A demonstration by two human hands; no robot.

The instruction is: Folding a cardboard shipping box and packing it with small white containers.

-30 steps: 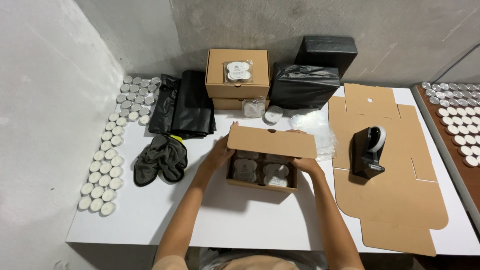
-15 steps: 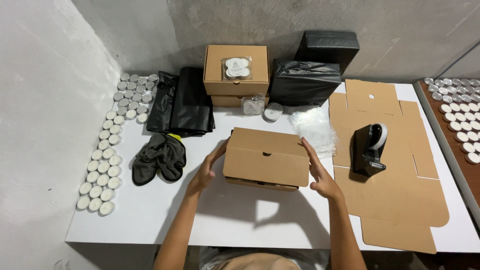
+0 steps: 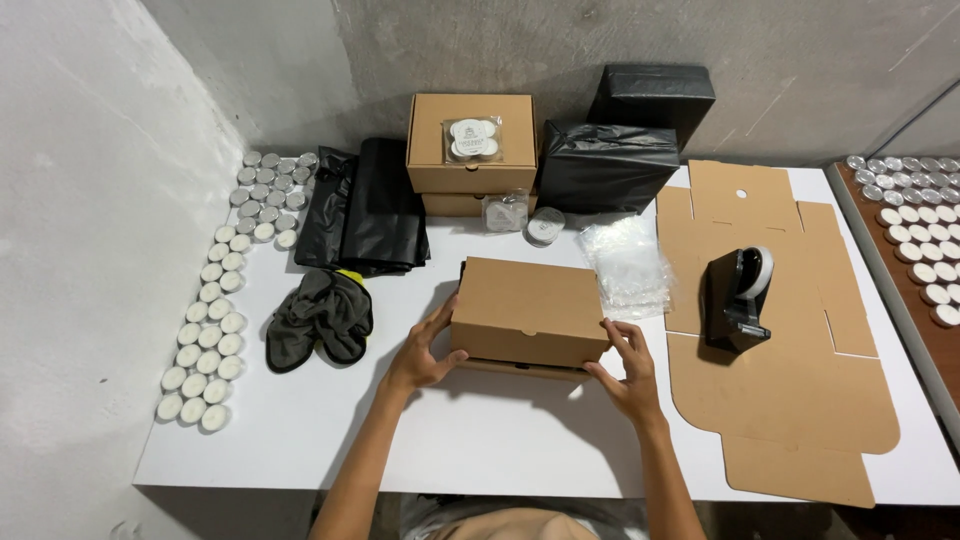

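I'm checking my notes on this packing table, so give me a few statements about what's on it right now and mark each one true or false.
1. Both hands, the left hand and the right hand, grip the closed brown box. True.
2. The tape dispenser sits on the bare white table. False: it rests on the flat unfolded cardboard.
3. Rows of small white candles line the table's left edge. True.
4. The dark gloves lie to the right of the box. False: they lie to its left.
5. A small packet lies on the stacked boxes at the back. True.
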